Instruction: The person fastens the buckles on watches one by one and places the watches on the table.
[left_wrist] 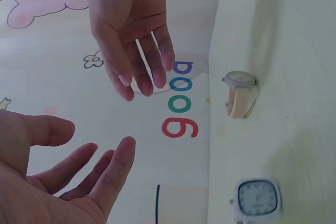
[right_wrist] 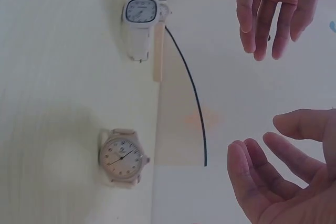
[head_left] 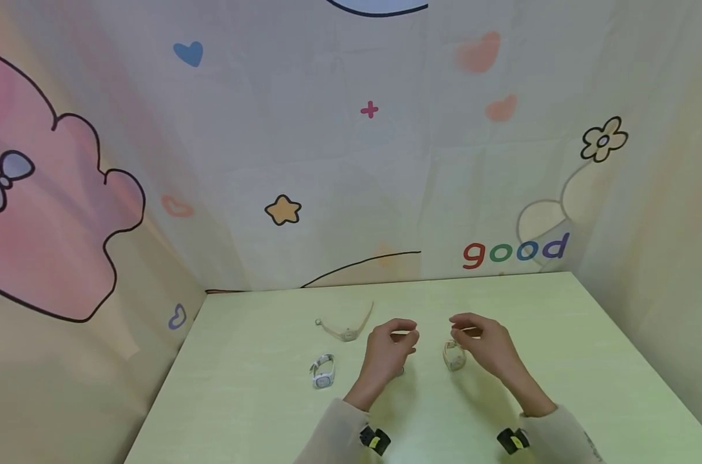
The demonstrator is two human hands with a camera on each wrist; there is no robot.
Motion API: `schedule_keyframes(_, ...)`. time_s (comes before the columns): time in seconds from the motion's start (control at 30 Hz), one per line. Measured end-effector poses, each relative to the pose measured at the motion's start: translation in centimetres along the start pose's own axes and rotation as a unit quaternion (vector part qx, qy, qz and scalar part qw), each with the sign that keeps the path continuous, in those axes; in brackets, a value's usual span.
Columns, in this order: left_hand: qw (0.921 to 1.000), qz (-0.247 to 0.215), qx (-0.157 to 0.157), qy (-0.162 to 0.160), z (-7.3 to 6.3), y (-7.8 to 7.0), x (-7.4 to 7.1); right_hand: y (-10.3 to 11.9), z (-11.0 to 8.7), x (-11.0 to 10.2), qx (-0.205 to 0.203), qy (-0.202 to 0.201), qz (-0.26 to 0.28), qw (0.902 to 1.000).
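Both hands hover above the table, fingers loosely bent and holding nothing. My left hand [head_left: 388,351] is over a small object [head_left: 402,372], mostly hidden beneath it. My right hand [head_left: 490,348] is just above and beside a round-faced watch with a beige strap [head_left: 454,356], whose dial shows in the right wrist view [right_wrist: 122,157]. Left of my left hand are a white watch [head_left: 323,380] with its strap looped and a watch with its thin strap spread out [head_left: 348,335]. A white square-faced watch [left_wrist: 257,200] appears in the left wrist view.
The pale green table [head_left: 241,412] reaches back to a printed curtain [head_left: 351,161], which also hangs along both sides. Dark wrist cameras [head_left: 375,439] are strapped over the light sleeves [head_left: 333,435].
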State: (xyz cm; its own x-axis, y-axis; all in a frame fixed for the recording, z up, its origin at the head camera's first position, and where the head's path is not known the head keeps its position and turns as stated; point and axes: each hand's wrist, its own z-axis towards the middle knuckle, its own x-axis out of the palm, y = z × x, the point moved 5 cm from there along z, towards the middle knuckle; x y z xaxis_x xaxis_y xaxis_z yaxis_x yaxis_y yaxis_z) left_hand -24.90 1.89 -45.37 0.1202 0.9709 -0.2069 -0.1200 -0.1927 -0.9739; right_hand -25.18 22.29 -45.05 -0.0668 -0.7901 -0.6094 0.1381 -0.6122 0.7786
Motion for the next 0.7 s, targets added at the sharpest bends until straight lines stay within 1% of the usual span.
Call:
schedule_keyframes(0.2, 0.9999, 0.003, 0.013, -0.005, -0.6, -0.6, -2.3, 1.3, 0.0, 0.2, -0.019, -0.006, 0.011, 0.9997)
schedule_keyframes(0.4, 0.9989, 0.016, 0.036, -0.026, -0.8, -0.6, -4.5, 2.2, 0.2, 0.7, -0.028, -0.004, 0.034, 0.999)
schedule_keyframes(0.53, 0.9984, 0.014, 0.032, -0.044, -0.8, -0.2, -5.7, 2.8, 0.4, 1.1, -0.027, 0.004, 0.049, 0.9984)
schedule_keyframes(0.7, 0.9981, 0.006, 0.022, -0.058, -0.9, 0.0, -7.0, 3.5, 0.8, 1.7, -0.026, 0.006, 0.073, 0.997)
